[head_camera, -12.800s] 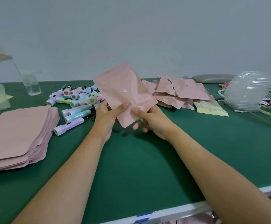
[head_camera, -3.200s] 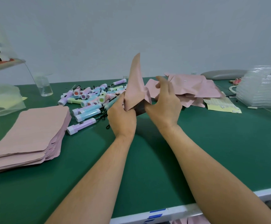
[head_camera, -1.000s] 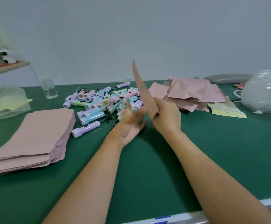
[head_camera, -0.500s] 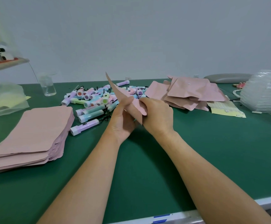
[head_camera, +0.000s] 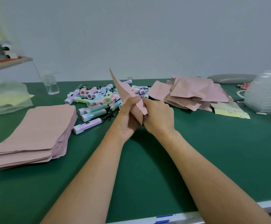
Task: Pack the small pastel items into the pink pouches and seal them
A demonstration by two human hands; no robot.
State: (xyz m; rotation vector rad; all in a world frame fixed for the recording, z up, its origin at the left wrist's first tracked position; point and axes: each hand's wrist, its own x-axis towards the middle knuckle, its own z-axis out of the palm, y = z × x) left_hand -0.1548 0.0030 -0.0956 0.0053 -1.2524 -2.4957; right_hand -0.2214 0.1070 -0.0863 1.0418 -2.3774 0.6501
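Clasping a pink pouch, left grip and right grip curl around its lower end, pastel flashlights just beyond.

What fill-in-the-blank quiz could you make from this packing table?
1. The left hand and right hand together grip one ___ pouch.
2. The neat stack of flat pouches lies on the person's ___ side.
3. The table has a ___ top.
Missing words: pink; left; green.

Two hands, one raised pouch, one bottle.
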